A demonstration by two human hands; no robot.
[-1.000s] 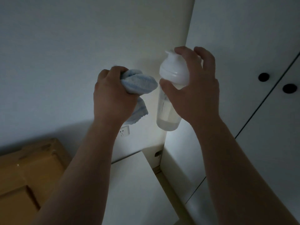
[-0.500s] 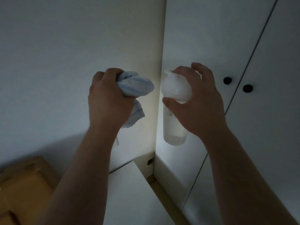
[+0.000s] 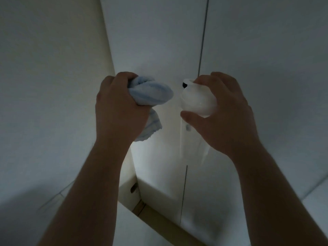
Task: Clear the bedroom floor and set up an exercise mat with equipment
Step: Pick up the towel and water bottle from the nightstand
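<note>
My left hand (image 3: 119,109) grips a bunched light-blue towel (image 3: 150,95), and a corner of the cloth hangs below my fist. My right hand (image 3: 225,114) holds a clear shaker bottle (image 3: 195,103) by its white domed lid, fingers curled over the top and thumb under the lid's rim. The bottle's body hangs down and looks blurred. Both hands are raised in front of me, side by side and a small gap apart. The room is dim.
White wardrobe doors (image 3: 248,50) fill the view ahead, with a dark round knob (image 3: 184,84) just behind the bottle's lid. A white wall (image 3: 44,86) stands at the left. A white cabinet top (image 3: 127,189) and a strip of wooden floor (image 3: 159,221) lie below.
The view has swung right: the wardrobe doors now fill the frame and the brown cardboard box at the lower left has left view. Both hands keep their holds on towel and bottle.
</note>
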